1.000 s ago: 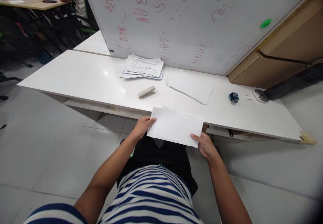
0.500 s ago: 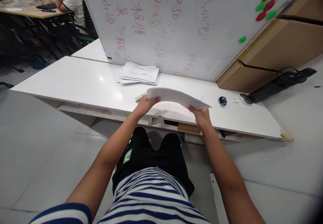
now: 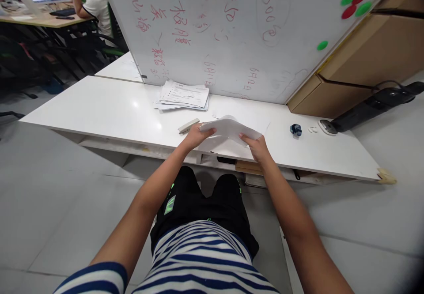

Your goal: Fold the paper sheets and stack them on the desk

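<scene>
From my remote feed, I see matt white paper sheets (image 3: 232, 128) bowed between the left hand (image 3: 195, 136) and right hand (image 3: 258, 146), over a smooth, glossy white counter (image 3: 109, 104) that throws back a ceiling light. A paper stack (image 3: 183, 95) lies flat and matt; the stapler (image 3: 188, 126) looks like satin plastic or metal. The whiteboard (image 3: 232, 29) is slick, the cardboard boxes (image 3: 357, 69) dull brown.

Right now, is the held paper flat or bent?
Bent: the paper arches upward between the left hand and right hand.
</scene>
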Motion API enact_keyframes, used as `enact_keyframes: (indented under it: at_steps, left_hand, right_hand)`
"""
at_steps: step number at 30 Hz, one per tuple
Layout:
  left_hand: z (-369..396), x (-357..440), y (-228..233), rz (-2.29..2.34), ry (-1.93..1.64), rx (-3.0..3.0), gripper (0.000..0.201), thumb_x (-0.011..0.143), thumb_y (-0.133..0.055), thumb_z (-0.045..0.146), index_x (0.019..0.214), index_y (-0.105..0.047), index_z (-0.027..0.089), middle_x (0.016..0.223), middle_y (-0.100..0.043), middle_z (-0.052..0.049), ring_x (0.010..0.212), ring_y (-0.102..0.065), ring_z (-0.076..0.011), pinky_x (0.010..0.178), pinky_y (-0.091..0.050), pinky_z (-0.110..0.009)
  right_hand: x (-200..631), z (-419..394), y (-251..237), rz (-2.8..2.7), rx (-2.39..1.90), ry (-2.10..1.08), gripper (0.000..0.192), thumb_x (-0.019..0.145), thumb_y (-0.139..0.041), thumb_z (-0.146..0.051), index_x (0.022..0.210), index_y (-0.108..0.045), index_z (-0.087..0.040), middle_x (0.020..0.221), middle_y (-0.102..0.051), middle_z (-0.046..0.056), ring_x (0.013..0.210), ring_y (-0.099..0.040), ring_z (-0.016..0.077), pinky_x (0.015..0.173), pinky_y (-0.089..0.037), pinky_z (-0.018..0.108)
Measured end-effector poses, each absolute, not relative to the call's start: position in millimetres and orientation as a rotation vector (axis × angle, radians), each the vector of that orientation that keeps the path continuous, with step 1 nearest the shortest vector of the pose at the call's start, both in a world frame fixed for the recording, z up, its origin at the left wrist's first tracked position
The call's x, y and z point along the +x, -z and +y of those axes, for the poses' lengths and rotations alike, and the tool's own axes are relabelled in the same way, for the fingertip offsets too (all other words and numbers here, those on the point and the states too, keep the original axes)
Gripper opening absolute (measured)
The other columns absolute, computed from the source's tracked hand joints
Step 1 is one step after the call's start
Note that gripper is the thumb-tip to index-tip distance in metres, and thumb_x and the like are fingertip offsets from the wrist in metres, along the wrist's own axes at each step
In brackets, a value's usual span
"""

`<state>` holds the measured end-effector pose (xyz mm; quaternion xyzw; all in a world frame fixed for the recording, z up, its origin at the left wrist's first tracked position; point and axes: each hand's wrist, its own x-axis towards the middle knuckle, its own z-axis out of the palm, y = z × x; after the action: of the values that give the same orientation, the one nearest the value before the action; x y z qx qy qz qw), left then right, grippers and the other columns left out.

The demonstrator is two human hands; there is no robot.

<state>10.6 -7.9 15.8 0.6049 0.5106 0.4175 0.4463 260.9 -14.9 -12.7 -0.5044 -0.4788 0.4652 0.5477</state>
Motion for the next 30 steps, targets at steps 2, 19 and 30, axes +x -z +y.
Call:
enact_keyframes:
  at_steps: [2,19,30]
  left_hand:
    - [-7,10,-15,1.254,-1.034,1.475,0.038,0.074,-0.073,0.049,0.097,-0.072,0.018,0.102,-0.073,-0.006,0.101,-0.066,-0.0271,0.087,-0.052,-0.036]
    - [9,13,9,1.060,-1.019,1.299,0.053,0.070,-0.078,0.045,0.112,-0.068,0.015,0.122,-0.068,-0.012,0.113,-0.062,-0.0291,0.097,-0.049,-0.040]
    - [0,11,-6,1.257,-1.163,1.470,0.043,0.086,-0.060,0.052,0.114,-0.064,0.019,0.113,-0.070,-0.008,0.098,-0.066,-0.0223,0.080,-0.053,-0.032]
  right_hand:
    - [260,-14,13,-1.106,-1.181,-1.115,0.044,0.060,-0.084,-0.039,0.096,-0.071,-0.017,0.097,-0.074,0.005,0.097,-0.067,0.0232,0.090,-0.051,0.037]
    - [263,-10,34,-1.195,-1.181,-1.201,0.061,0.061,-0.083,-0.046,0.111,-0.066,-0.016,0.115,-0.070,0.009,0.110,-0.063,0.0243,0.098,-0.048,0.040]
    - [277,-36,-2,-1.416,-1.466,-0.898,0.048,0.074,-0.070,-0.055,0.098,-0.071,-0.014,0.103,-0.073,0.011,0.100,-0.066,0.0290,0.088,-0.051,0.041]
